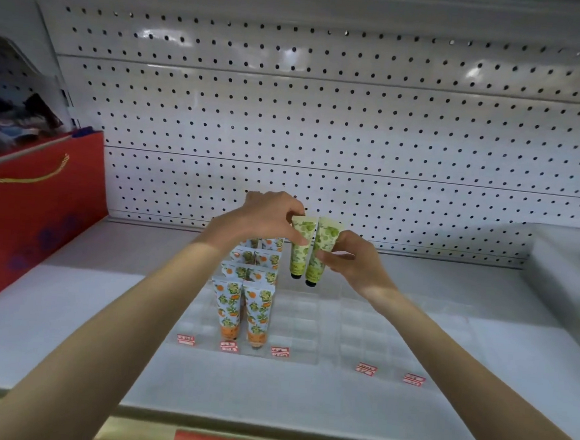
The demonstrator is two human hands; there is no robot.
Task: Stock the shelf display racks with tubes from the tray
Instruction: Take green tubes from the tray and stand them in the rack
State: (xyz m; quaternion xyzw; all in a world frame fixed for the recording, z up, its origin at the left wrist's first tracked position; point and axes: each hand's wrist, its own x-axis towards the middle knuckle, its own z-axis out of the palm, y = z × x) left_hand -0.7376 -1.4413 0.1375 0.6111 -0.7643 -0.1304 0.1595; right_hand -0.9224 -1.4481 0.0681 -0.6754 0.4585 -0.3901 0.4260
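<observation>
Two green leaf-patterned tubes hang cap-down above the back of a clear display rack [312, 324] on the white shelf. My left hand [264, 218] pinches the left green tube [300, 246] near its top. My right hand [354, 262] pinches the right green tube [320, 253] at its middle. One column of the rack holds several orange-and-green patterned tubes [243, 306] standing cap-down in pairs. The rack's other columns hold nothing.
A red gift bag [36, 198] stands at the shelf's left. A white tray edge [566, 270] shows at the far right. Red price labels [365, 368] line the rack's front. A perforated white back panel [323, 119] rises behind.
</observation>
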